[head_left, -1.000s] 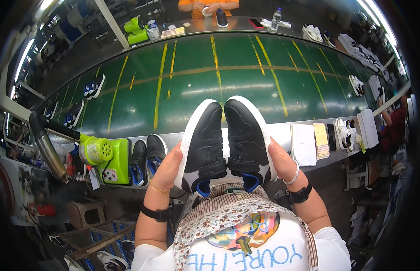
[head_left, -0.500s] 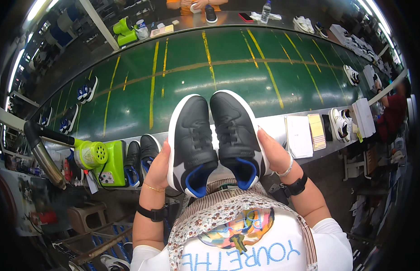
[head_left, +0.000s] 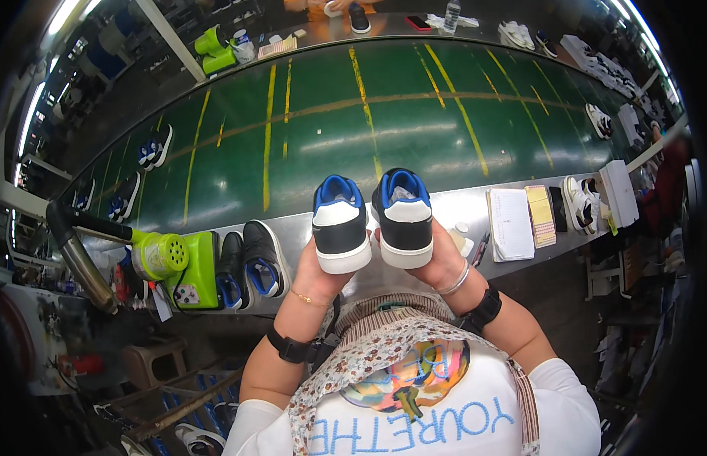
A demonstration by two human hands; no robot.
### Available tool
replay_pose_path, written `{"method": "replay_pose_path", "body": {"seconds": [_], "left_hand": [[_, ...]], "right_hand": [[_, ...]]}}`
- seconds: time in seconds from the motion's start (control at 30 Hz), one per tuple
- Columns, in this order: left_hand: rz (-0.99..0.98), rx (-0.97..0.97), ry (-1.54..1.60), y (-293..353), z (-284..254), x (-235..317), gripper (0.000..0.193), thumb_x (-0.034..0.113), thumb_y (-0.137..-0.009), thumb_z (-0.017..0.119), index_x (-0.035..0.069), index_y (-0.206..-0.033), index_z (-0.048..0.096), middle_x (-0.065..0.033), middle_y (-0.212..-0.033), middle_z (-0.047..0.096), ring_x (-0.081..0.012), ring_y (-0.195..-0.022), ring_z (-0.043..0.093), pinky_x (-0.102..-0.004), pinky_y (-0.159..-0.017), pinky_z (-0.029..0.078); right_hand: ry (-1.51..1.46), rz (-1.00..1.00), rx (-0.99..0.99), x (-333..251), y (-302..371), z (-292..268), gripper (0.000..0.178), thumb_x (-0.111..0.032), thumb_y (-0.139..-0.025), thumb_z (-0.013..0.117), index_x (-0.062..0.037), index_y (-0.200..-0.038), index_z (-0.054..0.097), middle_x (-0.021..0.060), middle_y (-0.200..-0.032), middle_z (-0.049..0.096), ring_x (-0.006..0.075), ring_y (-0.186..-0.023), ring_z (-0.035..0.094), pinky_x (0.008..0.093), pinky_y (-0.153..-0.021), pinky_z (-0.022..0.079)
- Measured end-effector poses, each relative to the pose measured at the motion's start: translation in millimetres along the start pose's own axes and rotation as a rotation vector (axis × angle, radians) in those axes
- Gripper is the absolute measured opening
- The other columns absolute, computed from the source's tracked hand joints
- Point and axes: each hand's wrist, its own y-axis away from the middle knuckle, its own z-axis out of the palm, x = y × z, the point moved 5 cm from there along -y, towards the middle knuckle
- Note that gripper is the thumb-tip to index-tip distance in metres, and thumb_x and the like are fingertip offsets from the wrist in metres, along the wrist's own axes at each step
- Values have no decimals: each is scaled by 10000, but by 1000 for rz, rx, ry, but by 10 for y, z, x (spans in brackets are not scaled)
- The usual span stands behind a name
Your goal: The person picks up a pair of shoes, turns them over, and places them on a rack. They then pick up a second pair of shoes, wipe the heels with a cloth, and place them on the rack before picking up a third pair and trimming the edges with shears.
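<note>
My left hand (head_left: pixel 323 275) is closed on a black sneaker (head_left: pixel 341 232) with a white heel patch, white sole and blue lining. A matching sneaker (head_left: pixel 406 228) is in my right hand (head_left: pixel 442 266), its fingers wrapped around the far side. Both shoes are held side by side with a small gap, heels toward me, over the front of the metal ledge. The toes and the fingers beneath the shoes are hidden. Another pair of black shoes (head_left: pixel 264 251) with blue lining rests on the ledge left of my left hand.
A green conveyor belt (head_left: pixel 239 152) with yellow lines runs beyond the metal ledge (head_left: pixel 463 209). At left stands a lime-green blower machine (head_left: pixel 194 266). A notebook (head_left: pixel 511 224), a yellow pad (head_left: pixel 540 216) and white sneakers (head_left: pixel 577 204) lie to the right. A person's hand (head_left: pixel 336 6) shows across the belt.
Both shoes have been turned from tops and toes facing up to heels facing me. My hands have moved closer together, now gripping lower on the shoes.
</note>
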Motion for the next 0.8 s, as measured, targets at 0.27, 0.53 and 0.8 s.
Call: {"method": "replay_pose_path", "body": {"seconds": [0.27, 0.53, 0.8], "left_hand": [[25, -97, 22, 51, 89, -57, 319, 199, -902, 397, 17, -1139, 507, -183, -1100, 551, -345, -1019, 530, -434, -893, 454], [-8, -133, 6, 47, 40, -48, 441, 355, -960, 228, 53, -1172, 469, -138, -1107, 562, -330, -1012, 552, -448, -883, 456], [10, -143, 36, 51, 77, -53, 301, 182, -893, 423, -1, -1114, 512, -161, -1084, 571, -295, -990, 557, -414, -897, 453]], "right_hand": [[-75, 13, 14, 15, -65, -129, 446, -389, -934, 283, -59, -1154, 486, 145, -1083, 570, 298, -969, 567, 423, -881, 460], [-96, 23, -97, 22, -70, -102, 508, -428, -952, 193, -71, -1208, 447, 137, -1140, 550, 301, -1025, 548, 441, -903, 443], [-8, -4, 73, 26, -42, -3, 338, -335, -921, 399, -69, -1057, 557, 105, -988, 621, 255, -885, 603, 383, -830, 488]]}}
